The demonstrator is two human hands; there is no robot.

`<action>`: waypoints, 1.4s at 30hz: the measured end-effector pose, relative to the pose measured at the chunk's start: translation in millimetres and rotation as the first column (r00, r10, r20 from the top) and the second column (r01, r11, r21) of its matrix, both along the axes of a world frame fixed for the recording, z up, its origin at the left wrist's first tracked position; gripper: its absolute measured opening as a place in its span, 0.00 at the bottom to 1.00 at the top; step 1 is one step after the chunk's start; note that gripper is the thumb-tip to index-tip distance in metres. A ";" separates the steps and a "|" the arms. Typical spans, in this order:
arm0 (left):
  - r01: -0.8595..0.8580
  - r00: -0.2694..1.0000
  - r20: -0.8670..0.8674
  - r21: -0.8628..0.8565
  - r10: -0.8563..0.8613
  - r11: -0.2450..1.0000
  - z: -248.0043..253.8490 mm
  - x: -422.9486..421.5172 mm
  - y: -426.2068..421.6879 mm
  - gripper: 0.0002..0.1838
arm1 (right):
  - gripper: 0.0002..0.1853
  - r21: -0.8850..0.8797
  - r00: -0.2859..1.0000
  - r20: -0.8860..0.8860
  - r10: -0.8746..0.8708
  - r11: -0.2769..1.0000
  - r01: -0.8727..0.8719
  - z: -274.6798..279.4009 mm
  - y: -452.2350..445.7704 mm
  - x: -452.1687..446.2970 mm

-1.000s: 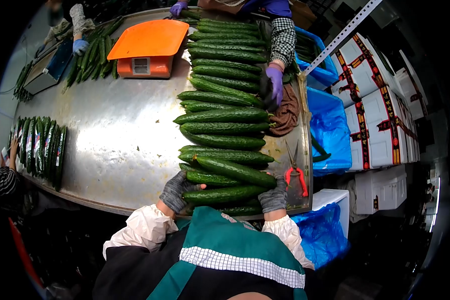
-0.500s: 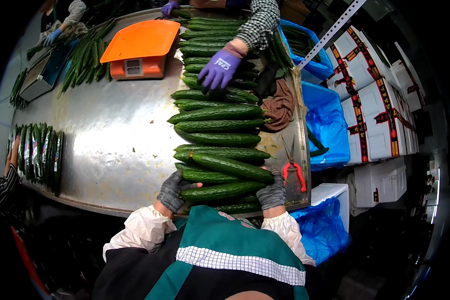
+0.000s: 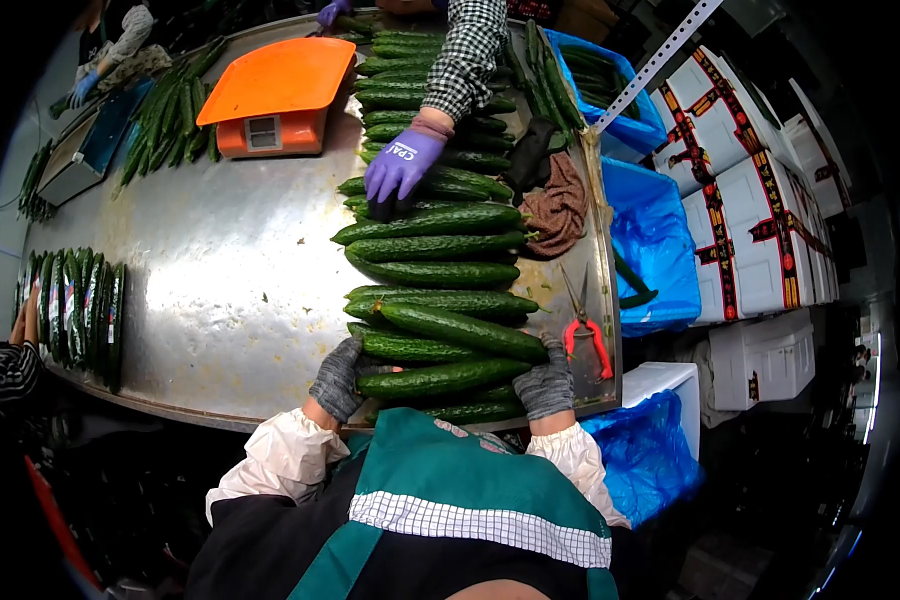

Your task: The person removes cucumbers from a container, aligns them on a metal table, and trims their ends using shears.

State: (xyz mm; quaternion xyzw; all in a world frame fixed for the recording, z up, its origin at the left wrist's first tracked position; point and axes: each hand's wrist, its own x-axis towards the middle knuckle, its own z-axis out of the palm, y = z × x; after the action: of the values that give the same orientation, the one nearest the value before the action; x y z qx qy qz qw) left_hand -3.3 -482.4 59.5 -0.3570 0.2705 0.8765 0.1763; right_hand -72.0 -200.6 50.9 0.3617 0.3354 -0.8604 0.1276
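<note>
My left hand [image 3: 337, 383], in a grey fingerless glove, is closed around the left ends of a few cucumbers at the near end of a long row. At their right ends, my right hand [image 3: 546, 384], gloved the same way, presses inward. One cucumber [image 3: 445, 381] spans the gap between both hands. Behind it a second cucumber [image 3: 460, 331] lies slantwise on top of its neighbours. Some of my fingertips are hidden under the cucumbers. Red-handled scissors [image 3: 589, 345] lie on the table just beyond my right hand.
A co-worker's purple-gloved hand [image 3: 406, 165] reaches over the row. An orange scale [image 3: 275, 95] stands on the metal table [image 3: 210, 300]. Wrapped cucumbers [image 3: 75, 310] are at left, near another person's hand. A brown cloth [image 3: 557, 210], blue-lined crates [image 3: 655, 250] and white boxes [image 3: 760, 230] are at right.
The co-worker's purple-gloved hand has shifted left and slightly toward me over the row. My hands stay at the cucumber ends, with my left hand barely lower.
</note>
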 end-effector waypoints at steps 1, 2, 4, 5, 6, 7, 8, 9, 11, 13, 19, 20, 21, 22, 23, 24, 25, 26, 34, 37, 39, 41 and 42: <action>-0.001 1.000 -0.001 0.000 0.001 1.000 -5.4 2.1 -1.1 0.21 | 0.10 0.074 0.997 -0.058 0.060 0.996 -0.055 -4.6 2.8 0.3; 0.076 0.995 -0.055 -0.142 -0.084 0.987 -15.6 5.5 -2.7 0.21 | 0.10 0.153 0.987 -0.110 0.118 0.983 -0.101 -8.4 5.2 0.4; 0.142 0.980 -0.096 -0.285 -0.175 0.948 -13.5 5.3 -2.6 0.20 | 0.11 -0.088 0.985 0.159 -0.066 0.993 0.080 5.6 2.1 -5.6; 0.124 0.990 -0.049 -0.175 -0.134 0.977 -8.0 4.1 -3.0 0.20 | 0.11 -0.088 0.985 0.158 -0.065 0.993 0.080 2.1 4.2 -4.3; 0.098 0.995 0.002 -0.065 -0.098 0.993 -0.5 2.2 -3.5 0.21 | 0.11 -0.085 0.993 0.105 -0.061 0.994 0.070 -1.5 5.6 -1.9; 0.097 0.995 0.002 -0.065 -0.097 0.993 4.8 1.3 -4.6 0.21 | 0.11 -0.083 0.997 0.052 -0.057 0.995 0.061 -3.9 6.6 -0.6; 0.086 0.996 0.014 -0.007 -0.086 0.996 9.3 0.8 -5.5 0.21 | 0.11 -0.083 0.997 0.051 -0.056 0.995 0.060 -4.9 8.5 0.1; 0.075 0.997 0.028 0.052 -0.076 0.996 11.3 0.6 -6.2 0.22 | 0.11 -0.092 0.996 0.072 -0.046 0.994 0.053 1.6 7.4 0.8; 0.077 0.997 0.014 0.071 -0.078 0.995 9.9 2.0 -8.6 0.23 | 0.11 -0.100 0.995 0.093 -0.038 0.994 0.047 2.6 8.4 3.4; 0.079 0.997 0.001 0.091 -0.079 0.993 11.5 3.2 -8.9 0.24 | 0.10 0.097 0.988 -0.095 0.121 0.989 -0.112 -1.7 10.1 8.8; 0.083 0.995 -0.067 0.222 -0.069 0.971 -4.8 14.7 -16.4 0.27 | 0.10 -0.097 0.999 -0.027 0.035 0.995 -0.038 8.8 16.0 10.3; 0.154 0.943 -0.268 -0.174 -0.197 0.973 -32.1 20.8 -17.7 0.24 | 0.10 -0.102 0.999 -0.023 0.046 0.994 -0.048 10.5 15.6 10.9; 0.154 0.895 -0.341 -0.368 -0.287 0.917 -34.0 23.0 -18.1 0.23 | 0.09 -0.057 1.000 -0.006 0.024 0.998 -0.024 14.5 14.8 11.3; 0.117 0.846 -0.379 -0.553 -0.374 0.825 -34.1 24.6 -18.0 0.23 | 0.08 -0.012 1.000 0.009 0.000 1.000 0.000 16.2 14.9 11.8; 0.122 0.861 -0.373 -0.509 -0.346 0.852 -32.2 24.3 -15.8 0.22 | 0.09 -0.012 1.000 -0.008 -0.001 1.000 0.001 14.2 16.7 13.5; 0.129 0.865 -0.366 -0.501 -0.344 0.856 -30.3 24.9 -15.5 0.22 | 0.09 -0.015 1.000 -0.004 0.008 1.000 -0.008 14.1 17.7 13.8; 0.136 0.868 -0.359 -0.492 -0.343 0.860 -28.3 25.3 -15.3 0.22 | 0.09 0.043 1.000 0.000 0.020 0.999 -0.020 14.7 18.7 13.9; 0.143 0.872 -0.352 -0.483 -0.341 0.864 -26.5 25.7 -15.0 0.21 | 0.09 0.101 1.000 0.005 0.030 0.994 -0.031 14.8 19.5 15.0; 0.023 0.499 -0.078 -0.994 -0.863 0.104 16.4 15.6 -23.7 0.26 | 0.25 0.976 0.551 -0.083 0.831 -0.044 0.215 15.8 33.5 35.6; 0.013 0.541 -0.007 -1.000 -0.841 0.017 1.6 20.9 -23.9 0.31 | 0.15 0.877 0.593 0.410 0.693 -0.479 -0.046 32.0 30.2 35.5; 0.010 0.542 -0.039 -0.999 -0.840 0.053 6.4 20.9 -22.2 0.31 | 0.13 0.946 0.641 0.281 0.715 -0.320 -0.058 27.7 30.0 35.0; 0.004 0.544 -0.072 -0.996 -0.836 0.088 8.3 19.5 -22.8 0.30 | 0.11 0.995 0.729 0.061 0.682 0.018 -0.100 13.8 33.1 34.7; -0.011 0.494 -0.019 -1.000 -0.869 0.015 6.5 19.1 -24.0 0.30 | 0.10 0.980 0.762 -0.018 0.647 0.161 -0.114 5.3 36.9 34.8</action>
State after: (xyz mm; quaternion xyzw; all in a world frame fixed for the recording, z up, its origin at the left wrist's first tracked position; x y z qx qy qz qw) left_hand 15.7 -506.4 66.0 0.0849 0.8878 0.4411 0.0996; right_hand -37.1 -163.7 56.2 0.0578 0.8773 -0.4756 0.0279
